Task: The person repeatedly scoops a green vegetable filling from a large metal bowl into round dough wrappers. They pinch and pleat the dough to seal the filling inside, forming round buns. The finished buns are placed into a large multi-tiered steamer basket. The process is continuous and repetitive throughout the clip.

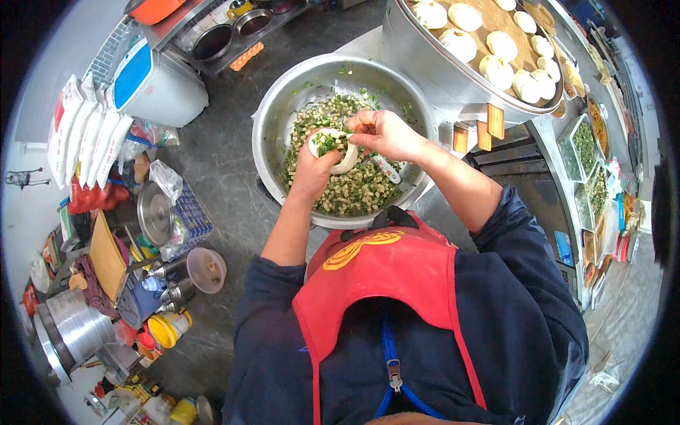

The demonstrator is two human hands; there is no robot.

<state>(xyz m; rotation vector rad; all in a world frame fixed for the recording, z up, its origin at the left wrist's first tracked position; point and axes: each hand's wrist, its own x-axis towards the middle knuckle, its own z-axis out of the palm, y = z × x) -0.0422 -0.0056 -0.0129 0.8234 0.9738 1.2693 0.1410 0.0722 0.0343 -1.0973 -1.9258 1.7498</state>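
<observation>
Cupped in my left hand (312, 172) is a round dough wrapper (348, 161), open at the top, with chopped green and pale filling (328, 142) inside. My right hand (390, 135) pinches the wrapper's edge between thumb and fingertips. Both hands are above a wide metal basin (261, 143), which holds a heap of diced filling with chopped greens (353, 196). A white utensil handle with a floral pattern (389, 170) sticks out of the heap beneath my right hand; its other end is hidden.
At the upper right, a round metal steamer (419, 58) carries several pale buns (500, 45) on a brown mat. Wooden blocks (495, 121) hang by its side. Glass trays of chopped greens (584, 146) stand farther right. A grey bin (170, 90) and stacked white sacks (87, 133) are at left.
</observation>
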